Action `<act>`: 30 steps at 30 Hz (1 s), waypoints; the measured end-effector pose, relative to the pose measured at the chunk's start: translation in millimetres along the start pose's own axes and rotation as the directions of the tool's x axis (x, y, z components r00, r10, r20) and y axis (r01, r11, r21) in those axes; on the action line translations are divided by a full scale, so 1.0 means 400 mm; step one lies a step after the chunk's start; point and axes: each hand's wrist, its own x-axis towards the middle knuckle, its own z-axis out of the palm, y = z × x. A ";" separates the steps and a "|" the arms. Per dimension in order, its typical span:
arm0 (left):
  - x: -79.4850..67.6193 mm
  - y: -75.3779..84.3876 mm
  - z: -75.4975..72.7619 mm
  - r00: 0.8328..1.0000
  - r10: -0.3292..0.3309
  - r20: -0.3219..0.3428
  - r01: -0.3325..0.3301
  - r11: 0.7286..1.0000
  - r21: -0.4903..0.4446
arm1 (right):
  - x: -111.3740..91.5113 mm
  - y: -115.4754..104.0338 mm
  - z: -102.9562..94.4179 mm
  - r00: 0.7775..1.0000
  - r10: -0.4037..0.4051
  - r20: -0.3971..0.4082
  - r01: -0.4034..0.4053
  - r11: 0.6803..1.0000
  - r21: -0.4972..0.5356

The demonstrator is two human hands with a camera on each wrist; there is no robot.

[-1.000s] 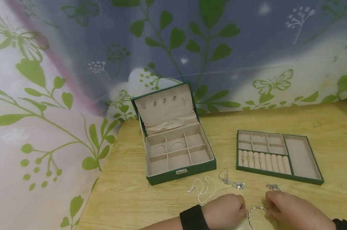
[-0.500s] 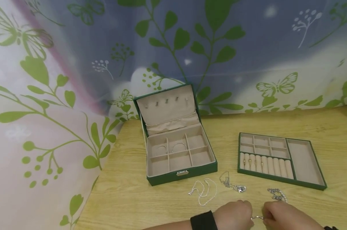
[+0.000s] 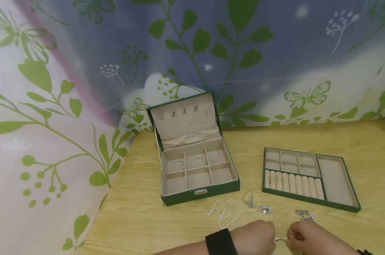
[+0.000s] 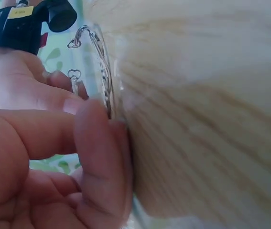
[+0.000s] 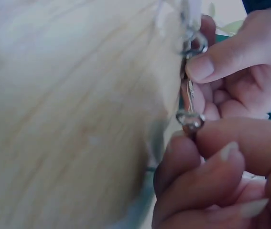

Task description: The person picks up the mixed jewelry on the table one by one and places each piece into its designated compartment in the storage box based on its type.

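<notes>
At the near right of the yellow wood-grain worktop [image 3: 131,216], the person's left hand [image 3: 255,236] and right hand [image 3: 313,236] are just apart, a thin, twisted silver metal bracelet [image 3: 280,239] bridging the gap. Each grip is clamped on it, pinching it between finger and thumb. A tangled silver metal chain [image 3: 305,214] lies just beyond the right hand; farther off, a green box with beige compartments [image 3: 219,189] stands left, a flat green tray [image 3: 335,182] right

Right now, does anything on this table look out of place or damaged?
Nothing looks visibly damaged or spilled. Mildly untidy: the chain by the right hand lies bunched on the tabletop, outside the open green box, and the divided tray sits at a different angle.
</notes>
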 end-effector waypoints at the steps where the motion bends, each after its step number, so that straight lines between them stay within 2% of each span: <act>1: -0.002 -0.008 -0.002 1.000 0.008 0.008 -0.008 0.999 -0.035 | 0.001 0.000 -0.001 1.000 -0.006 0.005 0.006 1.000 0.027; 5: -0.018 -0.041 -0.011 0.998 0.055 -0.003 -0.055 0.979 -0.196 | 0.007 -0.007 -0.011 0.999 -0.030 0.010 0.029 0.996 0.079; 7: -0.030 -0.059 -0.017 0.998 0.059 -0.015 -0.060 0.939 -0.338 | 0.010 -0.019 -0.018 0.999 -0.034 0.003 0.033 0.995 0.090; 9: -0.042 -0.075 -0.024 0.998 0.047 -0.043 -0.062 0.884 -0.463 | 0.015 -0.035 -0.027 0.999 -0.036 -0.007 0.037 0.995 0.093; 12: -0.060 -0.090 -0.045 0.995 0.026 -0.099 -0.082 0.779 -0.622 | 0.021 -0.060 -0.044 0.998 -0.055 -0.039 0.059 0.994 0.095; 13: -0.067 -0.093 -0.054 0.992 0.019 -0.124 -0.095 0.756 -0.648 | 0.024 -0.068 -0.052 0.996 -0.071 -0.053 0.076 0.992 0.096; 17: -0.094 -0.097 -0.101 0.978 -0.016 -0.208 -0.152 0.625 -0.765 | 0.033 -0.110 -0.087 0.989 -0.102 -0.103 0.114 0.987 0.115; 19: -0.112 -0.099 -0.128 0.966 -0.038 -0.254 -0.186 0.580 -0.793 | 0.038 -0.137 -0.105 0.987 -0.095 -0.128 0.111 0.986 0.125; 20: -0.120 -0.101 -0.141 0.959 -0.052 -0.279 -0.203 0.564 -0.800 | 0.041 -0.152 -0.114 0.986 -0.091 -0.139 0.109 0.986 0.128; 24: -0.150 -0.106 -0.190 0.926 -0.087 -0.368 -0.262 0.554 -0.790 | 0.050 -0.206 -0.142 0.976 -0.097 -0.193 0.124 0.983 0.134; 30: -0.179 -0.121 -0.230 0.892 -0.107 -0.440 -0.331 0.508 -0.795 | 0.067 -0.258 -0.157 0.960 -0.122 -0.251 0.180 0.957 0.225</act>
